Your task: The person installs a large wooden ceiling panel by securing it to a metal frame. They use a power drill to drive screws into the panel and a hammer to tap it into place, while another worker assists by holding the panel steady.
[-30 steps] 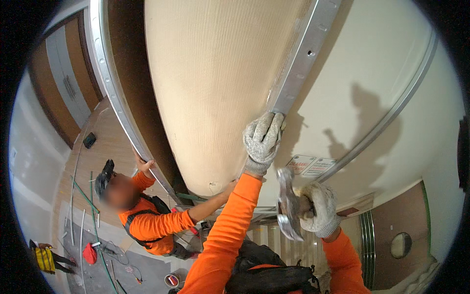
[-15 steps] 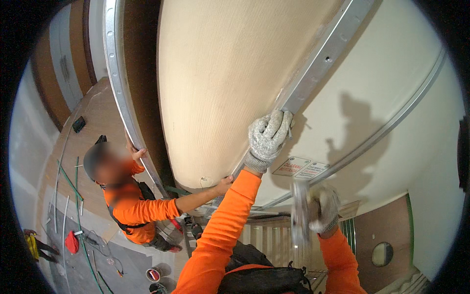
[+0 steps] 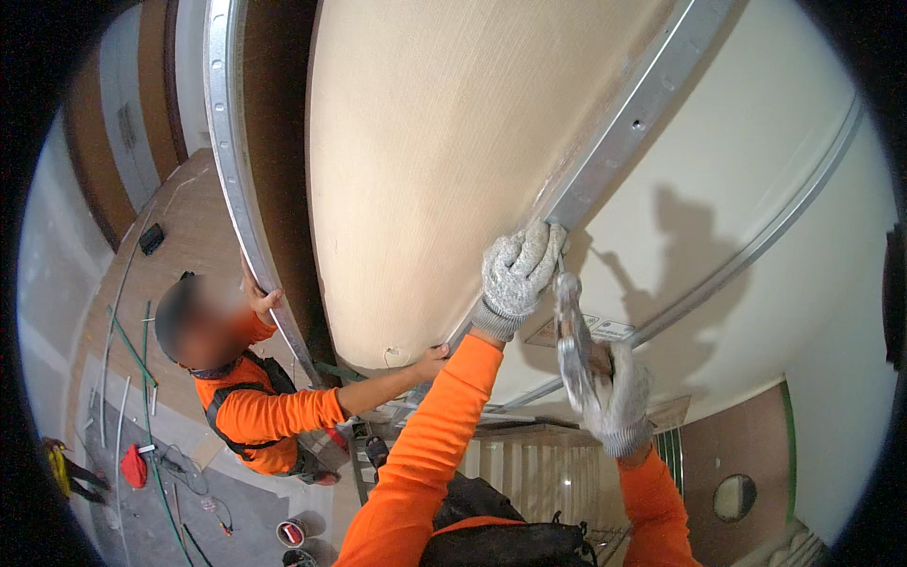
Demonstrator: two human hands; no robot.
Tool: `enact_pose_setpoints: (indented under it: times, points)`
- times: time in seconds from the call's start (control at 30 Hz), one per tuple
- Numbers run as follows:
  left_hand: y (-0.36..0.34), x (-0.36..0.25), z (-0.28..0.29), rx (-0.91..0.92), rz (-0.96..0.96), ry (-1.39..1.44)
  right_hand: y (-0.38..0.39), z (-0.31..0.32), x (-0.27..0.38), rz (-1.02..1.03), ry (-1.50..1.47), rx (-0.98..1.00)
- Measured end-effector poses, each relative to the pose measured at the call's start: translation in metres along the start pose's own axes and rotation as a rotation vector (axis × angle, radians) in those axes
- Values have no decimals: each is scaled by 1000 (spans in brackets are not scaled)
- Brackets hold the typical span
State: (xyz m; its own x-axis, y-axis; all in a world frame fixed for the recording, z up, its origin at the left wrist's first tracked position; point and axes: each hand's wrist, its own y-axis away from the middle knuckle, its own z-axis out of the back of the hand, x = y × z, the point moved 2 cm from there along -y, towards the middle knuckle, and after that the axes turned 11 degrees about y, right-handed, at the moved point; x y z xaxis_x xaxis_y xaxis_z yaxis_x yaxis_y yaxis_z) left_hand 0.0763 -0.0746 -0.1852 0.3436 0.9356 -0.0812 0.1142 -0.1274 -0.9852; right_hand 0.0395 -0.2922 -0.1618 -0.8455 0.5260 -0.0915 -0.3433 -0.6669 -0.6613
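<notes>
My left hand (image 3: pixel 518 272), in a grey-white knit glove, is closed at the edge of a metal channel (image 3: pixel 619 142) that runs slantwise along the wall. Its fingertips pinch a thin nail (image 3: pixel 564 248), mostly hidden by the glove. In my right hand (image 3: pixel 619 397), gloved alike, is a hammer (image 3: pixel 571 335), somewhat blurred; its head is just below the left fingertips, close to the nail. A co-worker's hand (image 3: pixel 433 361) rests on the lower part of the same channel, while that person's other hand (image 3: pixel 263 291) grips a second, curved metal channel (image 3: pixel 231 151).
The co-worker in orange (image 3: pixel 274 406) stands below on the left. Another metal rail (image 3: pixel 746 255) crosses the pale wall at right. A printed sign (image 3: pixel 605 328) is partly behind the hammer. Down below are a bucket (image 3: pixel 291 533), green strips (image 3: pixel 132 345) and a red item (image 3: pixel 134 467).
My right hand has swung the hammer up toward the left fingertips, and it is less blurred now. The left hand keeps its hold on the channel. The co-worker's head has shifted slightly.
</notes>
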Motion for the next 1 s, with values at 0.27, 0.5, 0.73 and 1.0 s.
enact_pose_setpoints:
  times: [0.27,0.5,0.73,1.0]
  points:
    - [10,19,-8,19,7,-33,-16,-38,-14,-2,-76,-37]
    - [7,33,-9,56,25,-28,-11,-34,-23,245,-63,-70]
    - [11,51,-13,42,-9,-73,-35,-25,-5,349,-268,-103]
    - [10,54,-10,118,6,-49,-32,-33,-19,48,-177,-233]
